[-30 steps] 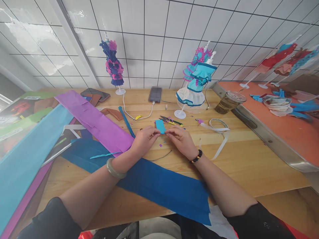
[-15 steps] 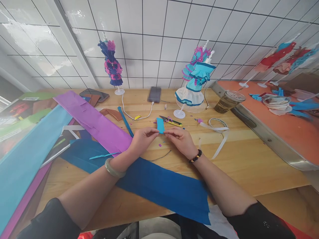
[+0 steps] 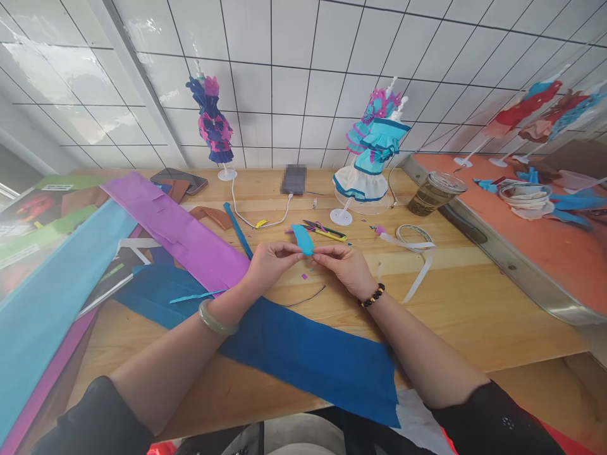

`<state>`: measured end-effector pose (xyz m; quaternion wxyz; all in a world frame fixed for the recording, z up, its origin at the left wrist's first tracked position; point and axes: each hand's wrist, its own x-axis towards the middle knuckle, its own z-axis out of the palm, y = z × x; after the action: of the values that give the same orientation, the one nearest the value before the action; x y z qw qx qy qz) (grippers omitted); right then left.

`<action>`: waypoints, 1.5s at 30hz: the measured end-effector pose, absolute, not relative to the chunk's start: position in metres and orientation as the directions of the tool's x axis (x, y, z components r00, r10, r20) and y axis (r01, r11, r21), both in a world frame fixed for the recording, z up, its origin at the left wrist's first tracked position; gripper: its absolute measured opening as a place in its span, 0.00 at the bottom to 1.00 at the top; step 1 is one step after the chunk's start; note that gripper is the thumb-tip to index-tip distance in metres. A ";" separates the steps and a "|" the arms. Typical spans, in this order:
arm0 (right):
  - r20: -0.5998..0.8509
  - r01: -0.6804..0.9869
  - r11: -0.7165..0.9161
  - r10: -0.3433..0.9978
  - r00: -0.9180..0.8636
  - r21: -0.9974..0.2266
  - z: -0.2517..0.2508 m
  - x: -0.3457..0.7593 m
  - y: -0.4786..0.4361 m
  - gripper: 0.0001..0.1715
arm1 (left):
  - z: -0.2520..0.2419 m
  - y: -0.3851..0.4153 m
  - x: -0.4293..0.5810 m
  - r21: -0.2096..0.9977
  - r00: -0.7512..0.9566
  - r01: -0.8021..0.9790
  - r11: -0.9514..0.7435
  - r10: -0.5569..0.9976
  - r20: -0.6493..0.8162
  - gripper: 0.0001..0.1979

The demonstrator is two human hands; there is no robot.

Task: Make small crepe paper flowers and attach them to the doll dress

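A small light-blue strip of crepe paper (image 3: 303, 238) is pinched at its lower end between both hands, its free end pointing away and leaning left. My left hand (image 3: 271, 265) grips the left corner with thumb and fingertips. The right corner sits in the closed fingertips of my right hand (image 3: 348, 268). Just beyond the strip lie yellow-handled thread snips (image 3: 329, 232). Beneath my left forearm stretch a wide dark-blue crepe paper sheet (image 3: 313, 354) and a purple crepe paper sheet (image 3: 184, 237).
Small dress stands (image 3: 342, 217) (image 3: 227, 174) rise along the tiled wall. A phone (image 3: 294, 180) with a white cable lies at the back. To the right are a tape roll (image 3: 415, 237), a lidded drink cup (image 3: 436, 194) and an orange-topped case (image 3: 526, 227). Light-blue paper (image 3: 61, 278) covers the left side.
The strip's free end has tilted to the left and now curves. Both hands keep almost the same place and grip.
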<state>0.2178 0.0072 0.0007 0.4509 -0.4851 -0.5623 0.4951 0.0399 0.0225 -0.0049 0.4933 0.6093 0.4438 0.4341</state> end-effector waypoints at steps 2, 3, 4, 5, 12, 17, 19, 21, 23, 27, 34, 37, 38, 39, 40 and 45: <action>0.018 0.078 0.027 0.993 -0.120 -0.997 0.002 0.217 0.007 0.12 | -0.003 0.022 0.040 0.987 0.229 0.112 -0.114 0.970 0.086 0.09; 0.018 0.073 0.027 0.993 -0.119 -0.997 0.002 0.217 0.007 0.12 | -0.002 0.023 0.040 0.987 0.227 0.115 -0.115 0.970 0.086 0.09; 0.021 0.072 0.029 0.993 -0.116 -0.997 0.002 0.217 0.007 0.12 | -0.001 0.023 0.040 0.986 0.226 0.120 -0.117 0.970 0.088 0.09; 0.024 0.075 0.033 0.993 -0.112 -0.997 0.001 0.217 0.007 0.11 | -0.001 0.023 0.040 0.985 0.223 0.125 -0.122 0.970 0.092 0.09; 0.047 0.118 0.059 0.994 -0.099 -0.991 -0.003 0.220 0.008 0.12 | -0.003 0.024 0.039 0.981 0.223 0.143 -0.132 0.970 0.098 0.09; 0.047 0.116 0.060 0.992 -0.116 -0.991 -0.003 0.220 0.008 0.13 | -0.002 0.023 0.040 0.986 0.215 0.131 -0.102 0.974 0.072 0.10; 0.053 0.120 0.068 0.992 -0.119 -0.990 -0.003 0.220 0.008 0.13 | -0.003 0.023 0.040 0.987 0.217 0.125 -0.099 0.974 0.070 0.10; 0.057 0.124 0.071 0.992 -0.113 -0.990 -0.002 0.220 0.008 0.13 | -0.006 0.024 0.040 0.989 0.222 0.105 -0.100 0.972 0.074 0.11; 0.060 0.127 0.073 0.992 -0.109 -0.989 -0.001 0.220 0.008 0.13 | -0.008 0.024 0.040 0.992 0.232 0.076 -0.102 0.969 0.082 0.12; 0.081 0.121 0.094 0.991 -0.108 -0.988 -0.001 0.219 0.008 0.13 | -0.011 0.026 0.041 0.996 0.246 0.007 -0.091 0.965 0.086 0.12; 0.101 0.117 0.114 0.989 -0.113 -0.987 -0.001 0.216 0.008 0.14 | -0.010 0.027 0.042 0.989 0.264 -0.049 -0.139 0.953 0.147 0.17; 0.123 0.136 0.138 0.986 -0.115 -0.981 -0.002 0.217 0.008 0.14 | -0.009 0.027 0.042 0.989 0.279 -0.026 -0.143 0.949 0.144 0.18; 0.133 0.145 0.149 0.984 -0.116 -0.978 -0.003 0.217 0.009 0.15 | -0.009 0.027 0.042 0.990 0.280 -0.019 -0.143 0.949 0.142 0.19; 0.143 0.154 0.160 0.983 -0.118 -0.975 -0.003 0.217 0.009 0.15 | -0.009 0.027 0.041 0.990 0.284 -0.016 -0.142 0.948 0.141 0.19; 0.151 0.161 0.169 0.981 -0.120 -0.972 -0.003 0.217 0.009 0.15 | -0.008 0.027 0.041 0.990 0.290 -0.017 -0.141 0.947 0.140 0.19; 0.169 0.193 0.190 0.978 -0.119 -0.963 -0.002 0.217 0.008 0.14 | -0.008 0.027 0.041 0.988 0.301 -0.049 -0.144 0.941 0.152 0.19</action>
<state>0.2167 0.0080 -0.0025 0.4636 -0.4751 -0.6164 0.4236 0.0412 0.0271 -0.0084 0.5386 0.6005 0.3714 0.4598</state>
